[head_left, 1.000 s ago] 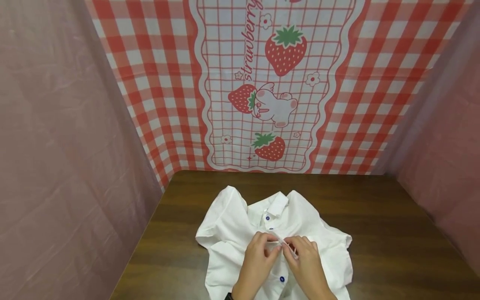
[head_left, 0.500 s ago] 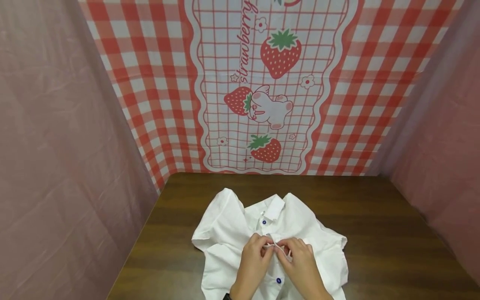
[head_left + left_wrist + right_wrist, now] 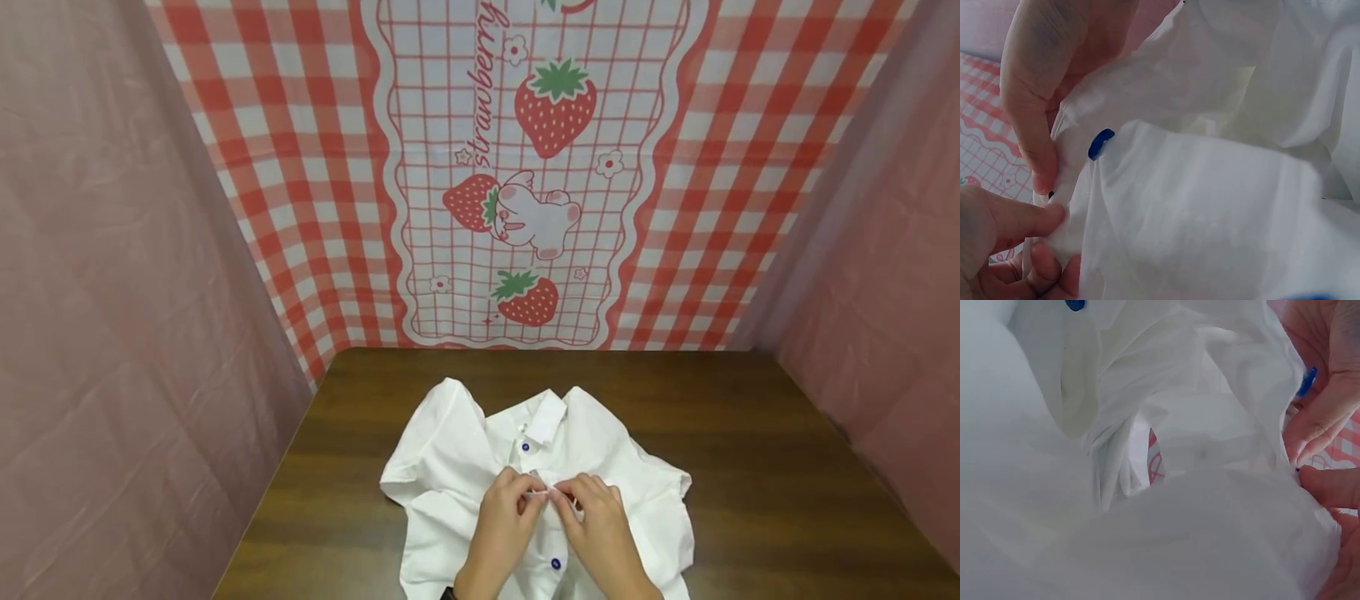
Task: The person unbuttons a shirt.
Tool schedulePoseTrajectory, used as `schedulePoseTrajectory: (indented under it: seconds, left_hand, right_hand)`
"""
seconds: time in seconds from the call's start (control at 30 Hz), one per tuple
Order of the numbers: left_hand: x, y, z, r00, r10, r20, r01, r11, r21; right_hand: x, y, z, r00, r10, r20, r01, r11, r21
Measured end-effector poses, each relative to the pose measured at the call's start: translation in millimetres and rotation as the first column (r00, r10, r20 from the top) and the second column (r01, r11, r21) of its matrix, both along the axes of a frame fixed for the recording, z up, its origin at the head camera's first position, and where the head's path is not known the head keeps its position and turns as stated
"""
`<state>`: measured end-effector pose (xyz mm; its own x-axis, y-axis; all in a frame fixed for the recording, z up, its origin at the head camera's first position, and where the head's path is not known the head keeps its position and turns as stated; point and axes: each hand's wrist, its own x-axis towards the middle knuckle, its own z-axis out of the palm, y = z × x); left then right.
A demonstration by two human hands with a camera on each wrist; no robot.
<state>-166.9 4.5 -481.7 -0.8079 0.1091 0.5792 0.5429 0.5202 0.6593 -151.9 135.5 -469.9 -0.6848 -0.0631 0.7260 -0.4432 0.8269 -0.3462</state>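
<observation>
I've got a dark brown wood-grain table (image 3: 780, 467) in front of me, rumpled white shirt (image 3: 600, 450) lying right on it, collar (image 3: 547, 418) pointing away from me.

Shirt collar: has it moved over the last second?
No, the shirt collar keeps its place against the table; the whole head view shifted slightly.
</observation>
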Motion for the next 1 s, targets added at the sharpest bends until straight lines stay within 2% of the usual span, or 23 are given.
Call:
schedulePoseTrajectory:
  seconds: [0.2,0.57,0.83,1.0]
  left_hand:
    - [0.3,-4.7,0.8,0.998,-0.02,0.051,0.02,1.0,0.0]
    - [-1.8,-7.4,-3.3,0.999,-0.025,-0.046,0.026,0.999,0.024]
    - [-1.2,-6.2,-1.9,0.999,-0.049,-0.012,0.05,0.997,0.051]
    - [0.3,-4.6,-2.7,0.998,-0.055,-0.021,0.056,0.997,0.053]
  right_hand:
    - [-1.0,-2.7,-0.3,1.0,0.014,0.028,-0.013,0.999,-0.03]
    - [-4.7,-1.3,-4.0,0.998,0.044,0.038,-0.041,0.997,-0.062]
    - [-5.4,0.7,-5.4,0.994,0.022,0.107,-0.015,0.997,-0.071]
    - [-5.6,1.0,-7.8,0.995,0.005,0.097,0.002,0.998,-0.064]
